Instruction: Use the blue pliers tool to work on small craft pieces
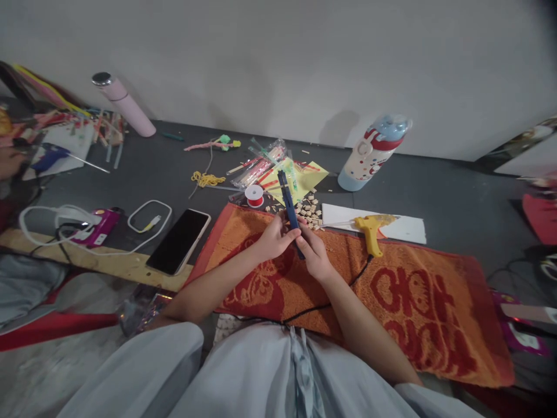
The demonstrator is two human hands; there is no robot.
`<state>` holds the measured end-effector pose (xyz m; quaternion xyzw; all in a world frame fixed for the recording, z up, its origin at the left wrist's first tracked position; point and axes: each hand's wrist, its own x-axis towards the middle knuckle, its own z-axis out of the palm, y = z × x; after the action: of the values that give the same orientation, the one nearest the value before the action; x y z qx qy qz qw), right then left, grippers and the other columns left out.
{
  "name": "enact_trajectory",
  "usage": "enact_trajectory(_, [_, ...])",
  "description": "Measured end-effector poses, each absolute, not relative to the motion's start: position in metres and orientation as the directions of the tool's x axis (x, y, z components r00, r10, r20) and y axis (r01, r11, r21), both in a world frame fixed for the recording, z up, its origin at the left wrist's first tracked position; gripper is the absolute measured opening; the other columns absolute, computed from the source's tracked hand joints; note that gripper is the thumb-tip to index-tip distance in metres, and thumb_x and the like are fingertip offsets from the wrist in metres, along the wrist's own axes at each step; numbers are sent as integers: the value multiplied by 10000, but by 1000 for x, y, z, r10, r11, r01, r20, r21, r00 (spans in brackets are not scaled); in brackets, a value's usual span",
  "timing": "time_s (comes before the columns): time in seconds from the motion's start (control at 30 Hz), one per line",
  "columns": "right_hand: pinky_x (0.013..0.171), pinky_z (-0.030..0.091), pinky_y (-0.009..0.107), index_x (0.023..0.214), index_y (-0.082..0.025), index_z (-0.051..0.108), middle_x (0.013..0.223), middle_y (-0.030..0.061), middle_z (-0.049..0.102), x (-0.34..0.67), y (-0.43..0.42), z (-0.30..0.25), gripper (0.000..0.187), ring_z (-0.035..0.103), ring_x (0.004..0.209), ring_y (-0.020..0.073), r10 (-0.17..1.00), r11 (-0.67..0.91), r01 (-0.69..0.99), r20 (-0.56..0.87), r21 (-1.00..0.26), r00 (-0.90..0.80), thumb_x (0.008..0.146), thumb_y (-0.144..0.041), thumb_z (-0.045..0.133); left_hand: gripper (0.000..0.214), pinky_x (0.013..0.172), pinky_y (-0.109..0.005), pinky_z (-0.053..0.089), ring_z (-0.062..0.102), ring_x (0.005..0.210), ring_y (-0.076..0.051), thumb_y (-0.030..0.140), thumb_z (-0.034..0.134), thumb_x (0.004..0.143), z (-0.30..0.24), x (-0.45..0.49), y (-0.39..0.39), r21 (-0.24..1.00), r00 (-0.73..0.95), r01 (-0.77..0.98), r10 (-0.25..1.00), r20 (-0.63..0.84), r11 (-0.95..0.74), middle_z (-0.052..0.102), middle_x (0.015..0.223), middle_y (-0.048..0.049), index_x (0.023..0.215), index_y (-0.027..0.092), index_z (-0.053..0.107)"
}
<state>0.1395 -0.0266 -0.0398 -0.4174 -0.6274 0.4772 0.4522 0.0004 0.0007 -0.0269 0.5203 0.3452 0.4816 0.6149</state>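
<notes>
A long dark blue stapler (287,200) is held up over the near edge of the desk, its narrow end pointing away from me. My left hand (278,235) is closed around its left side, thumb lying along the body. From the right, my right hand (314,251) grips its lower end with the thumb pressed on it. Just beyond the hands lie small cut wooden pieces (308,208), a spool of red thread (255,196) and a yellow paper sheet (311,174). Beneath both hands spreads an orange towel (335,247).
A yellow glue gun (371,229) rests on a white board (413,229), its cord crossing the towel. Bottles stand at the back: a pink flask (130,110) and a patterned bottle (369,154). Left are a phone (178,241) and a white cable (150,203). Another person's hand (11,162) shows far left.
</notes>
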Motion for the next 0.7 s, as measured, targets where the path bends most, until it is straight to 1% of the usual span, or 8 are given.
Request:
enact_trajectory(0.17, [985, 425, 445, 1199, -210, 603, 1209, 96, 641, 140, -27, -36, 488, 581, 1104, 275, 955, 193, 99, 164, -976, -246, 902, -561, 440, 567, 900, -367, 473, 626, 1017, -219, 523, 710, 715, -25, 2, -1, 969, 278, -245, 957, 84, -14, 644, 1058, -98, 1084, 186, 443])
enact_trajectory(0.3, [952, 434, 437, 1153, -206, 627, 1110, 91, 669, 138, -25, -36, 515, 593, 1028, 267, 969, 152, 81, 132, -985, -209, 881, -604, 444, 555, 891, -342, 482, 622, 986, -197, 527, 720, 700, -23, 4, 0, 970, 252, -241, 967, 29, 33, 642, 1019, -86, 1039, 172, 463])
enact_trajectory(0.33, [950, 435, 433, 1152, -210, 627, 1099, 87, 668, 137, -25, -36, 532, 590, 1026, 265, 973, 135, 67, 120, -989, -197, 871, -622, 445, 567, 845, -327, 498, 628, 946, -187, 533, 724, 691, -22, 5, 1, 970, 257, -234, 966, -1, 63, 643, 1011, -84, 1039, 169, 463])
enact_trajectory(0.4, [933, 445, 418, 1153, -220, 628, 1051, 76, 672, 136, -24, -37, 570, 587, 1018, 261, 979, 98, 33, 91, -995, -182, 843, -665, 451, 619, 668, -286, 517, 635, 789, -153, 550, 738, 663, -20, 4, 3, 966, 289, -222, 955, -67, 135, 640, 1030, -84, 1059, 171, 452])
enact_trajectory(0.47, [872, 473, 396, 1141, -227, 633, 948, 64, 675, 135, -23, -36, 601, 600, 942, 249, 979, 58, 1, 56, -998, -194, 820, -700, 450, 663, 499, -250, 472, 590, 600, -98, 566, 748, 637, -18, 2, 5, 957, 336, -219, 936, -108, 189, 631, 1084, -94, 1077, 175, 444])
enact_trajectory(0.53, [787, 494, 369, 1117, -223, 638, 866, 54, 667, 136, -24, -34, 604, 603, 823, 225, 970, 16, -25, 22, -1000, -241, 819, -708, 437, 668, 437, -234, 446, 552, 518, -68, 587, 742, 630, -15, -2, 8, 948, 361, -241, 926, -110, 206, 629, 1113, -103, 1073, 175, 460])
enact_trajectory(0.6, [735, 496, 348, 1096, -212, 638, 862, 52, 665, 138, -24, -31, 597, 596, 757, 202, 957, -12, -46, 2, -999, -289, 828, -701, 425, 648, 479, -231, 477, 601, 584, -94, 601, 729, 637, -12, -8, 12, 939, 318, -282, 942, -103, 198, 641, 1098, -100, 1062, 172, 494])
enact_trajectory(0.7, [722, 490, 332, 1072, -195, 635, 888, 60, 665, 142, -25, -27, 601, 599, 760, 194, 946, -8, -53, 9, -999, -323, 822, -703, 434, 620, 641, -253, 537, 672, 826, -168, 597, 741, 624, -8, -19, 22, 923, 148, -353, 983, -105, 152, 660, 1066, -80, 1035, 173, 554])
